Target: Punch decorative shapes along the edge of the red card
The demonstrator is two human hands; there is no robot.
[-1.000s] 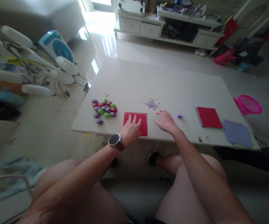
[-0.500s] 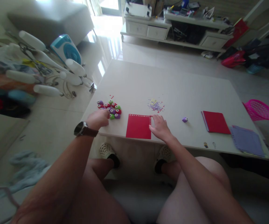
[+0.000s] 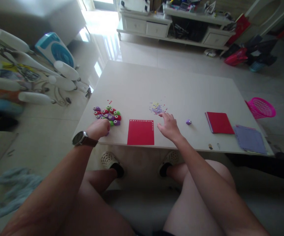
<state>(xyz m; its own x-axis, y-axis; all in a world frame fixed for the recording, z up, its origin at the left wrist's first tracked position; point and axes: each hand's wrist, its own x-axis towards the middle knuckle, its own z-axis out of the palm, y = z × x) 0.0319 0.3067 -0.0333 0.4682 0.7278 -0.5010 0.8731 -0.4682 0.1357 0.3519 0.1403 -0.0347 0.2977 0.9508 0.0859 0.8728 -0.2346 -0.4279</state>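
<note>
My left hand (image 3: pixel 98 129), with a wristwatch (image 3: pixel 80 138) on its wrist, is closed by the near-left edge of the table. A bit of purple shows under its fingers, apparently a small paper punch (image 3: pixel 107 133). Just beyond lies a cluster of red, green and purple paper punches (image 3: pixel 111 115). To the right is a red sheet (image 3: pixel 141 133) with small holes along its top edge and upper right side. My right hand (image 3: pixel 168 127) is off the sheet's right side, fingers apart, fingertips close to a pile of tiny punched paper bits (image 3: pixel 157 107).
A lone purple punch (image 3: pixel 188 122) sits right of my right hand. Farther right are a stack of red sheets (image 3: pixel 220 123), purple sheets (image 3: pixel 251 139) and two small items near the edge. A pink basket (image 3: pixel 261 108) stands beyond the table (image 3: pixel 171 85). White lamp arms (image 3: pixel 64 70) are at left.
My left hand has drawn back slightly from the punch cluster, with purple now showing under it. My right hand has come off the red sheet's corner to its right. The whole view has shifted.
</note>
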